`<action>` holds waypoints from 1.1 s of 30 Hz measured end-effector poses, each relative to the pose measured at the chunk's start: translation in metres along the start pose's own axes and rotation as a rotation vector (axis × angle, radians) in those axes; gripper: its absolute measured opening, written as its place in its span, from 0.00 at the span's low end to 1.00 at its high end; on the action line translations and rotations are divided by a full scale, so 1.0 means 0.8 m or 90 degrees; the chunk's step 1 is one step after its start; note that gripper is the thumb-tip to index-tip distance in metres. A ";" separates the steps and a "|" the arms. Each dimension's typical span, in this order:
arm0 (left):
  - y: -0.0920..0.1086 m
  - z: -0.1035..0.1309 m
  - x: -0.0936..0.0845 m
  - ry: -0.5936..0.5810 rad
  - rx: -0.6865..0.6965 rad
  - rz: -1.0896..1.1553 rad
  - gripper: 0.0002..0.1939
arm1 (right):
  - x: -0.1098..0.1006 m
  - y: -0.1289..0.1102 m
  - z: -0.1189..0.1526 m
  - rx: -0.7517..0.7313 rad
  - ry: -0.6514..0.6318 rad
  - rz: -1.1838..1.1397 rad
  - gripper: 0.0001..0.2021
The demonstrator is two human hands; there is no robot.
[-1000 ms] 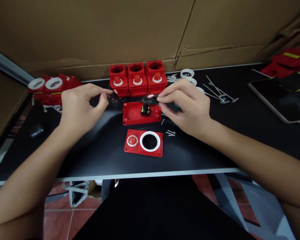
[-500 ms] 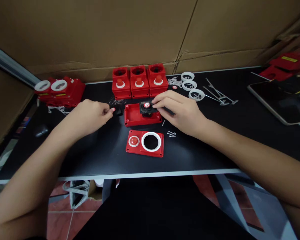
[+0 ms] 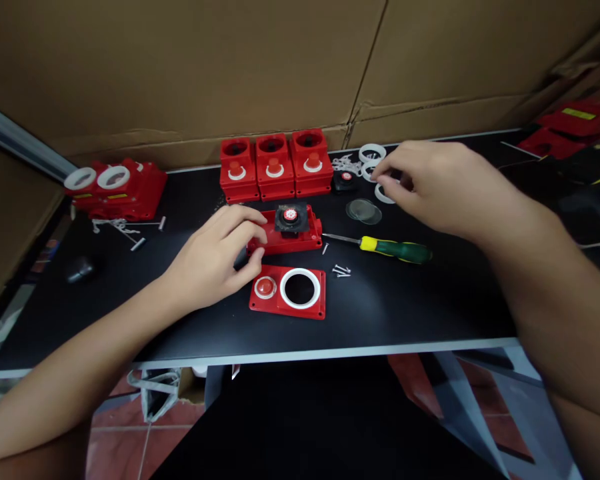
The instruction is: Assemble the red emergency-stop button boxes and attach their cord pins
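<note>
My left hand (image 3: 223, 257) is at the left end of an open red box base (image 3: 300, 243), its fingers curved over the rim and its thumb apart from them near the lid. Inside the base's right part sits a black square part with a red-and-white round top (image 3: 291, 214). In front lies the red lid (image 3: 274, 308) with a red button and a white ring. My right hand (image 3: 430, 187) hovers at the white rings (image 3: 373, 152), thumb and forefinger apart; nothing shows between them. A green-and-yellow screwdriver (image 3: 395, 249) points at the base, near several screws (image 3: 341, 271).
Three red boxes (image 3: 275, 167) stand along the cardboard wall. Clear discs (image 3: 364, 211) and another black part (image 3: 344, 181) lie right of them. More red units (image 3: 140, 190) with small metal hammers (image 3: 139, 244) are on the left. A black mouse (image 3: 80, 269) lies nearby.
My right hand has left the black part in the base and moved right to the rings, uncovering the screwdriver and clear discs. My left hand has moved right onto the base and spread its fingers.
</note>
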State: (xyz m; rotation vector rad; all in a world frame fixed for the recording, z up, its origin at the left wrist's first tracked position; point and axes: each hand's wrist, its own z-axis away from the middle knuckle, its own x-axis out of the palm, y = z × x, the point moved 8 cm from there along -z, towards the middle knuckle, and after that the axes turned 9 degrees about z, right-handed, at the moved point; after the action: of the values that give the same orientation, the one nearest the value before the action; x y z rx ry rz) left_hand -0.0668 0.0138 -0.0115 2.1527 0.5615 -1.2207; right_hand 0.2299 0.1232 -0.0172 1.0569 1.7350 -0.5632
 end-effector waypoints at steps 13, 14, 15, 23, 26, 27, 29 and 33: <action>0.017 0.004 0.002 0.006 0.066 -0.012 0.04 | 0.033 -0.016 0.014 0.033 -0.329 0.073 0.21; 0.015 0.003 0.001 0.012 0.058 -0.017 0.04 | 0.035 -0.016 0.015 0.034 -0.339 0.078 0.22; 0.013 0.003 -0.001 0.019 0.048 -0.026 0.05 | 0.036 -0.017 0.016 0.032 -0.348 0.079 0.22; -0.017 0.005 0.005 -0.032 -0.102 -0.098 0.17 | 0.040 -0.022 0.013 0.007 -0.352 0.048 0.22; -0.026 0.008 0.016 -0.075 -0.137 -0.085 0.24 | 0.034 -0.022 0.012 0.022 -0.341 0.049 0.19; -0.027 0.009 0.019 -0.083 -0.141 -0.081 0.25 | 0.030 -0.022 0.011 0.026 -0.329 0.056 0.18; -0.028 0.009 0.023 -0.089 -0.137 -0.070 0.25 | 0.017 -0.023 0.008 0.030 -0.275 0.055 0.15; -0.024 0.008 0.026 -0.084 -0.106 -0.032 0.23 | -0.016 -0.041 0.002 -0.003 -0.114 -0.111 0.13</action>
State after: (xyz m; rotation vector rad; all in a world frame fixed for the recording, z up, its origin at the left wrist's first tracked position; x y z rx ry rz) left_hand -0.0725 0.0245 -0.0376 1.9156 0.6403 -1.2854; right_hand 0.2048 0.1001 -0.0099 0.8304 1.6781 -0.7407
